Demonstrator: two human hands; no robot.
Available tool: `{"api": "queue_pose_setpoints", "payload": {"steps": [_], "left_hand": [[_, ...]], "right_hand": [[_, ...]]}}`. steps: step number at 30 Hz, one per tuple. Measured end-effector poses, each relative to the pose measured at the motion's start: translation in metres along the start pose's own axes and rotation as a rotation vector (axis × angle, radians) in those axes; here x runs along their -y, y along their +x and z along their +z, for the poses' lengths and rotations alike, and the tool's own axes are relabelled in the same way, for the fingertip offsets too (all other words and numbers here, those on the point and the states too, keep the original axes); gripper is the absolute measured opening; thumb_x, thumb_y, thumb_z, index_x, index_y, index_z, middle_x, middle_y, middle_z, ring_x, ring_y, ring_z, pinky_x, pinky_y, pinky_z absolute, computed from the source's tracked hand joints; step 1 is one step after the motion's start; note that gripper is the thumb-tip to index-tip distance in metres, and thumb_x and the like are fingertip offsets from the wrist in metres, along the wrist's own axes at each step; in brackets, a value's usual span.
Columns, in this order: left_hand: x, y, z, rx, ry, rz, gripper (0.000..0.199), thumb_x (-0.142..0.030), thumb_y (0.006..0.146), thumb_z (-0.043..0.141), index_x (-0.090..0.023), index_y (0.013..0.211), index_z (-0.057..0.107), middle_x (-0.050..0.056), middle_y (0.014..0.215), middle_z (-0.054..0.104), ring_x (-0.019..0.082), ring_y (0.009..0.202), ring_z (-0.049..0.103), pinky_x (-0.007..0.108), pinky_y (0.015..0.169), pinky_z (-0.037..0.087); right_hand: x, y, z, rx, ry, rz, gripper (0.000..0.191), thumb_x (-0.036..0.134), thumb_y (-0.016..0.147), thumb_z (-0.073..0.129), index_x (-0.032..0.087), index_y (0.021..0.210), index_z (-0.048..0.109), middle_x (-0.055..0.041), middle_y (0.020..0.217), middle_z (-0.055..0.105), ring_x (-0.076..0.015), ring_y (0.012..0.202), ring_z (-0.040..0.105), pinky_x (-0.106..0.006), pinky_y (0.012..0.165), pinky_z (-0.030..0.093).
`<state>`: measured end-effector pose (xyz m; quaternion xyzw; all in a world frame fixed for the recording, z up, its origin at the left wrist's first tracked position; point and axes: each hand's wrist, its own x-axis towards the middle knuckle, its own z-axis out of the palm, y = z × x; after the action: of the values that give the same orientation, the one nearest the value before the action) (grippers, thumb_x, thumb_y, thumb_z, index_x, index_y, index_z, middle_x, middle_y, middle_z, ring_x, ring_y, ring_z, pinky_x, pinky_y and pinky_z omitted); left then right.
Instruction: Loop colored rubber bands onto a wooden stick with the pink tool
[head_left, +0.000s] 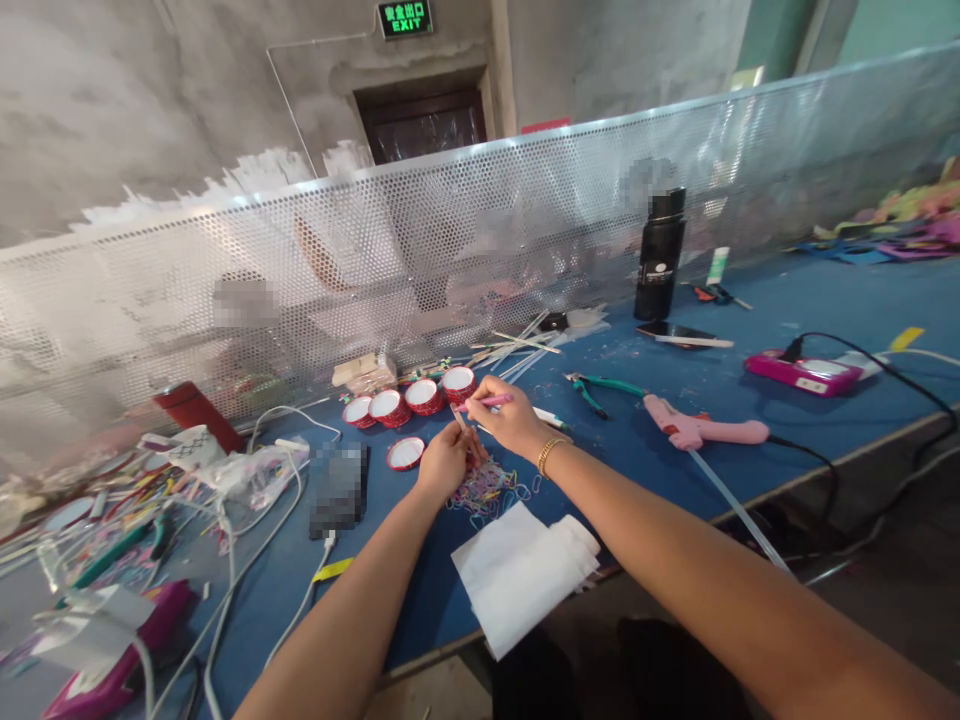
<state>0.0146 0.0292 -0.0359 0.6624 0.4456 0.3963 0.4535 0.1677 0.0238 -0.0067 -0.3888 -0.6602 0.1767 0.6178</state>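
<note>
My right hand (pixel 519 418), a gold bracelet at its wrist, is closed on a pink pen (pixel 491 401) whose tip points left. My left hand (pixel 444 462) is just below, its fingers pinched around a small pale piece (pixel 460 418) near the pen's tip; the piece's kind cannot be made out. Under the left hand lies a pile of small coloured loops (pixel 491 492). Beyond the hands stands a row of red, white-topped round containers (pixel 424 396). A flatter red-rimmed one (pixel 406 453) is just left of my left hand. Nearest me is folded white paper or cloth (pixel 517 570).
At right lie teal-handled pliers (pixel 611 385), a pink glue gun (pixel 701 425) with a cord, and a magenta power strip (pixel 806 373). A black bottle (pixel 660 260) stands near the perforated metal screen (pixel 420 250). A phone (pixel 339 488), cables and clutter cover the left side.
</note>
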Motion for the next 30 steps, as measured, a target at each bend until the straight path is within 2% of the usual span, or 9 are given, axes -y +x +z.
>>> {"api": "queue_pose_setpoints", "payload": {"steps": [5, 9, 16, 30], "left_hand": [[-0.0006, -0.0002, 0.0003, 0.008, -0.002, -0.024, 0.02, -0.033, 0.094, 0.047, -0.02, 0.08, 0.053, 0.002, 0.066, 0.069, 0.013, 0.049, 0.057, 0.021, 0.045, 0.036], [0.0004, 0.0005, -0.0001, 0.004, 0.033, -0.014, 0.022, -0.033, 0.094, 0.047, -0.02, 0.078, 0.053, 0.002, 0.066, 0.069, 0.014, 0.049, 0.057, 0.022, 0.046, 0.037], [0.0039, 0.002, -0.0006, -0.001, 0.016, -0.013, 0.023, -0.039, 0.093, 0.052, -0.02, 0.079, 0.054, 0.002, 0.067, 0.069, 0.013, 0.049, 0.058, 0.022, 0.045, 0.037], [0.0011, 0.0005, 0.0, 0.004, 0.001, -0.021, 0.021, -0.035, 0.094, 0.049, -0.02, 0.08, 0.053, 0.002, 0.066, 0.069, 0.013, 0.049, 0.057, 0.022, 0.046, 0.036]], "right_hand": [[-0.0006, -0.0003, 0.0, -0.022, -0.025, -0.01, 0.015, 0.031, 0.086, 0.059, 0.024, 0.074, 0.055, -0.0003, 0.075, 0.072, -0.0195, 0.078, 0.069, -0.03, 0.073, 0.049], [-0.0014, -0.0004, 0.0006, 0.009, 0.0, 0.004, 0.014, 0.032, 0.087, 0.059, 0.024, 0.076, 0.055, 0.0, 0.076, 0.071, -0.0192, 0.078, 0.069, -0.029, 0.071, 0.049], [-0.0003, 0.0, -0.0002, -0.011, -0.012, 0.006, 0.014, 0.032, 0.086, 0.058, 0.024, 0.075, 0.055, -0.0005, 0.075, 0.071, -0.0193, 0.077, 0.068, -0.029, 0.072, 0.049], [0.0011, 0.0, 0.0, -0.013, -0.008, 0.01, 0.015, 0.032, 0.086, 0.059, 0.024, 0.074, 0.054, 0.0001, 0.073, 0.07, -0.019, 0.076, 0.068, -0.029, 0.072, 0.049]]}}
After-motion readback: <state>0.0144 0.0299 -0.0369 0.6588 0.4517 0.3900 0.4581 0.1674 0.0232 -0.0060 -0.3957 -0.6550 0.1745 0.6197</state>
